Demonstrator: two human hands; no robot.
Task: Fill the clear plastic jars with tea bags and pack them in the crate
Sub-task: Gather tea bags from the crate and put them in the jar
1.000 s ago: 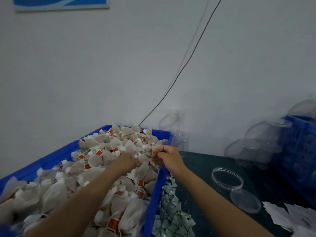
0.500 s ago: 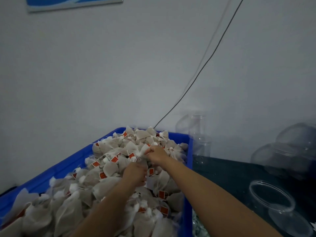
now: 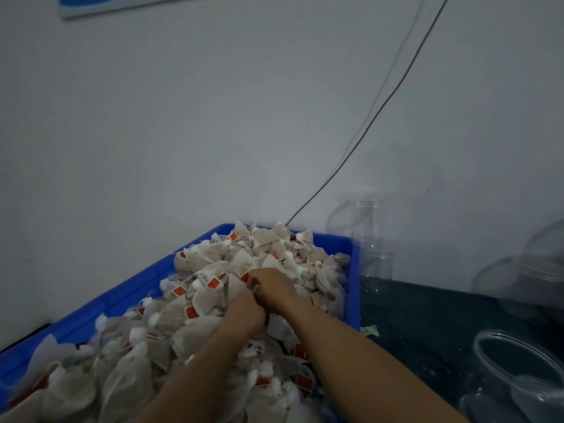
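While both my hands, left (image 3: 244, 312) and right (image 3: 271, 285), clench tea bags (image 3: 213, 288), I judge them light and soft; gather by the bodies, not the strings.

Two bare forearms, sleeveless to the frame edge, no rings or watch

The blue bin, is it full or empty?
Full. The blue bin is heaped with tea bags piled above its rim.

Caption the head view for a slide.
Both hands, left hand and right hand, gather tea bags heaped in a blue bin; open clear jar waits.
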